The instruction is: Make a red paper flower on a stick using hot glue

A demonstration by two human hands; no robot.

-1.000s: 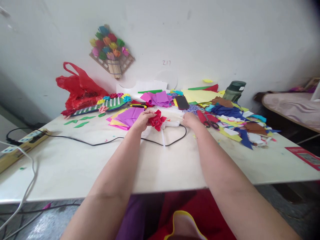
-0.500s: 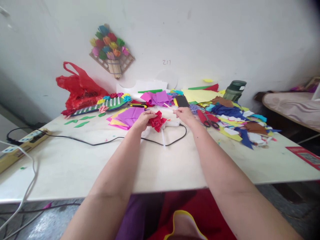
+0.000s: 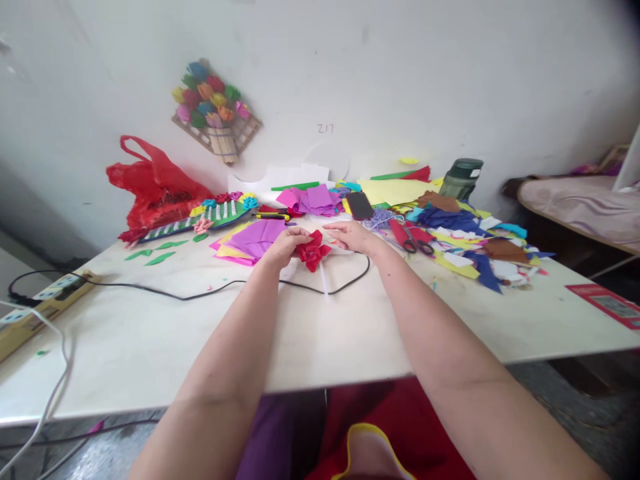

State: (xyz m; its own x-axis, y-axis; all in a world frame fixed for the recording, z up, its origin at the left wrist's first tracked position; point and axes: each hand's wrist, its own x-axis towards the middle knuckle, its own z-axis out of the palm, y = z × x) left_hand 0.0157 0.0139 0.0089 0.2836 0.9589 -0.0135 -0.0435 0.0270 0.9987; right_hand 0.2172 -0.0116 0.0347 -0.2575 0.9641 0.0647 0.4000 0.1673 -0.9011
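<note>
My left hand (image 3: pixel 289 245) has its fingers closed on the left side of a red paper flower (image 3: pixel 313 252) over the middle of the table. Just right of the flower is my right hand (image 3: pixel 349 237), its fingertips pointing left at the petals; whether something thin is between them is too small to tell. A white glue gun lies partly hidden behind the flower and my right hand, with a translucent stick (image 3: pixel 325 280) extending toward me and a black cord (image 3: pixel 345 287) curving round.
Purple and yellow paper sheets (image 3: pixel 257 239), green paper leaves (image 3: pixel 161 258) and a red bag (image 3: pixel 155 183) lie to the left. Scissors (image 3: pixel 417 245), a phone (image 3: pixel 359 206), paper scraps (image 3: pixel 480 250) and a green bottle (image 3: pixel 461 179) are to the right. A power strip (image 3: pixel 50 300) sits far left.
My right hand has moved left and slightly down to the flower. The thin pale stick it held is no longer clearly visible. The camera view has shifted slightly.
</note>
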